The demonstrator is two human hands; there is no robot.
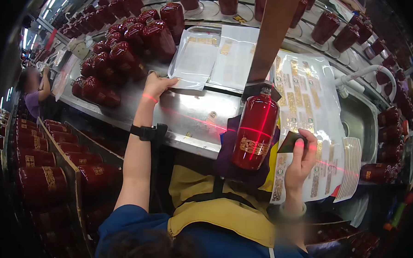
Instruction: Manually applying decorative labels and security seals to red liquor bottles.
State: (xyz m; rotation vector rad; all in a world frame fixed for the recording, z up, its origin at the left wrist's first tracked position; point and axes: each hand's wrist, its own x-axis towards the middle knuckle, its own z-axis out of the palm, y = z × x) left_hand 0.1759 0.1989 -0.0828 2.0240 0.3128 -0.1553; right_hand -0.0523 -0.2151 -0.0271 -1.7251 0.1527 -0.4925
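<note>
Red glossy bottle with gold label, crossed by red light lines, right of frame centre, neck toward top. Right hand, right of bottle: fingers grasping dark flat piece over sheet of gold decals. Left hand, upper left of centre, at lower corner of clear sheet; cannot tell whether fingers pinch it. More red bottles crowd metal table, upper left.

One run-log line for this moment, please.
left hand: at edge of glossy sheet; right hand: holding dark flat piece; red bottle: between hands, crossed by red light lines
</note>
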